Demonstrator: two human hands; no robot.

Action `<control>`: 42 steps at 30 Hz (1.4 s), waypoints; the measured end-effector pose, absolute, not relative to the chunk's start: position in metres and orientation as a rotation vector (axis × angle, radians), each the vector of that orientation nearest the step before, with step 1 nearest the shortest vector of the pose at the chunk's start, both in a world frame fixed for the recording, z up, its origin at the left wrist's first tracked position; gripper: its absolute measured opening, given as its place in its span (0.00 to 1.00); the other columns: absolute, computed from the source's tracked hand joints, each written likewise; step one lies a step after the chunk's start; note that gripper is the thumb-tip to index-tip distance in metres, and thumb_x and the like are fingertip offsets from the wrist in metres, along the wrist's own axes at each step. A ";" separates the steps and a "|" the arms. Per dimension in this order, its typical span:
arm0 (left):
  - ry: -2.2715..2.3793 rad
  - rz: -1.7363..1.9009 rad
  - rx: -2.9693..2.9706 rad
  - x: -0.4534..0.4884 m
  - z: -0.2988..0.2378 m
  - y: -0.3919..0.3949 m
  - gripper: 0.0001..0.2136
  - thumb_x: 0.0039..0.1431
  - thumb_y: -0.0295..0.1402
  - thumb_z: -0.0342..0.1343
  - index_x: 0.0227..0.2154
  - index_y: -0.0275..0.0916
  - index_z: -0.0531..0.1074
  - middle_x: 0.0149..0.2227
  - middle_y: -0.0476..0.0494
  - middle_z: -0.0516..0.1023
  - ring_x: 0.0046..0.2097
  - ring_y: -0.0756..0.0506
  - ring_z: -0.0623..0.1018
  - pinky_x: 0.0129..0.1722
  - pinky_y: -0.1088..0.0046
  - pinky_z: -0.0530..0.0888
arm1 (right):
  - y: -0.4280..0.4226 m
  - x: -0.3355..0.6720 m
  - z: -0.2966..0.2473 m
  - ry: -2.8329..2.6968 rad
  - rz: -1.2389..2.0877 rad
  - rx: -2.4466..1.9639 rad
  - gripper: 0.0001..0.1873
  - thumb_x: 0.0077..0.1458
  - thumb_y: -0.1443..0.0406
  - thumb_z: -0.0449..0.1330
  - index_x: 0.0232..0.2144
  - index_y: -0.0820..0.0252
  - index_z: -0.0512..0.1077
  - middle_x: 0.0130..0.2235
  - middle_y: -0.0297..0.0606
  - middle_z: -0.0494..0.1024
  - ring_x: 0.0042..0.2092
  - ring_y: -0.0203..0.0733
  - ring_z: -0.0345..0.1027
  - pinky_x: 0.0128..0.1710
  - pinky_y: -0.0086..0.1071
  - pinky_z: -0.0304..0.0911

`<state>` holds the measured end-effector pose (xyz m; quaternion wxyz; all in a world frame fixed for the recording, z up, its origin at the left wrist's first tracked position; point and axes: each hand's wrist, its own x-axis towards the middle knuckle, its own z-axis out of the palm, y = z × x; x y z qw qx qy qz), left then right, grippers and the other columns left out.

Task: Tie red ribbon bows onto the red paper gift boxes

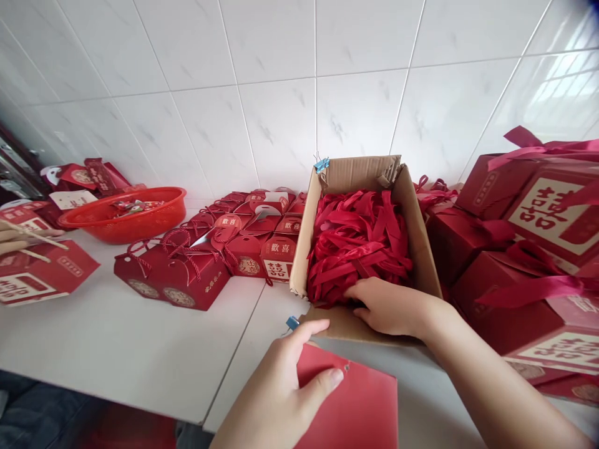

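My left hand (285, 380) is closed on a red gift box (355, 399) at the bottom middle, its thumb near a small punched hole in the upper part. The box's lower part runs out of view. To the right, my right hand (384, 305) reaches over the front flap of a cardboard box (425, 249) heaped with red satin ribbons (360, 237). Its fingers curl into the near edge of the pile, and the fingertips are partly hidden among the ribbons. Blue binder clips (322, 165) sit on the cardboard box.
Ribbon-tied red gift boxes (510, 299) are stacked at right. Smaller red boxes with cord handles (173, 274) stand left of the carton. Farther left are a red plastic basin (126, 224) and another person's hand (12, 240) by a rope-handled box (51, 268). A tiled wall (276, 125) rises behind.
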<state>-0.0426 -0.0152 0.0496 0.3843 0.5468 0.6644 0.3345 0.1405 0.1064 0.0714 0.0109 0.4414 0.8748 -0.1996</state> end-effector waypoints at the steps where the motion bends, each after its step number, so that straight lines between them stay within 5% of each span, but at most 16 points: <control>1: 1.702 0.787 1.422 -0.044 0.051 -0.015 0.24 0.52 0.42 0.58 0.54 0.52 0.69 0.57 0.43 0.71 0.60 0.35 0.67 0.59 0.53 0.62 | 0.108 0.140 0.070 2.755 -0.570 1.399 0.24 0.51 0.74 0.54 0.51 0.63 0.71 0.52 0.51 0.73 0.47 0.51 0.72 0.40 0.36 0.66; 4: 1.689 0.670 1.492 -0.048 0.053 -0.012 0.24 0.54 0.42 0.56 0.56 0.52 0.66 0.58 0.44 0.70 0.61 0.37 0.66 0.60 0.54 0.61 | 0.111 0.140 0.070 2.897 -0.381 1.537 0.34 0.50 0.78 0.49 0.61 0.70 0.57 0.61 0.56 0.61 0.58 0.55 0.62 0.53 0.42 0.60; 8: 1.652 0.622 1.545 -0.053 0.049 -0.007 0.25 0.55 0.43 0.55 0.57 0.52 0.64 0.60 0.44 0.68 0.62 0.37 0.65 0.61 0.55 0.61 | 0.117 0.140 0.077 3.135 -0.325 1.739 0.22 0.50 0.80 0.45 0.44 0.69 0.70 0.49 0.51 0.70 0.49 0.48 0.68 0.50 0.38 0.62; 13: 1.647 0.644 1.557 -0.054 0.045 -0.006 0.25 0.55 0.44 0.56 0.56 0.52 0.65 0.59 0.45 0.69 0.62 0.36 0.65 0.60 0.55 0.63 | 0.120 0.142 0.084 3.303 -0.484 1.898 0.13 0.50 0.77 0.48 0.31 0.63 0.70 0.37 0.41 0.73 0.38 0.40 0.69 0.42 0.32 0.63; 19: 1.693 0.685 1.516 -0.050 0.049 -0.011 0.24 0.54 0.43 0.56 0.55 0.51 0.67 0.58 0.44 0.70 0.61 0.36 0.66 0.60 0.55 0.64 | 0.111 0.144 0.083 2.970 -0.953 1.289 0.14 0.50 0.75 0.48 0.32 0.60 0.72 0.34 0.36 0.78 0.35 0.38 0.70 0.36 0.29 0.63; 26: 1.654 0.623 1.565 -0.056 0.042 -0.010 0.24 0.55 0.44 0.55 0.55 0.51 0.66 0.58 0.44 0.71 0.60 0.36 0.68 0.59 0.56 0.64 | 0.107 0.129 0.071 2.711 -0.686 1.131 0.24 0.52 0.75 0.47 0.48 0.61 0.73 0.50 0.45 0.75 0.48 0.47 0.70 0.43 0.33 0.63; 34: 1.598 0.606 1.577 -0.064 0.036 -0.007 0.24 0.55 0.45 0.55 0.56 0.52 0.66 0.58 0.45 0.70 0.61 0.37 0.68 0.59 0.58 0.65 | 0.122 0.093 0.074 2.646 -0.453 1.258 0.16 0.51 0.73 0.53 0.43 0.65 0.72 0.39 0.49 0.79 0.37 0.49 0.73 0.33 0.34 0.63; 40: 1.586 0.629 1.571 -0.064 0.037 -0.007 0.23 0.55 0.42 0.55 0.54 0.50 0.67 0.58 0.45 0.71 0.61 0.38 0.67 0.60 0.58 0.63 | 0.140 0.080 0.074 2.850 -0.257 1.576 0.19 0.62 0.66 0.45 0.50 0.75 0.64 0.45 0.57 0.75 0.44 0.49 0.71 0.40 0.35 0.63; 42: 1.592 0.639 1.566 -0.062 0.038 -0.008 0.22 0.55 0.42 0.55 0.54 0.50 0.67 0.57 0.46 0.71 0.61 0.39 0.67 0.61 0.58 0.63 | 0.141 0.079 0.070 2.891 -0.257 1.548 0.17 0.63 0.64 0.46 0.46 0.71 0.68 0.44 0.52 0.76 0.44 0.45 0.71 0.41 0.32 0.62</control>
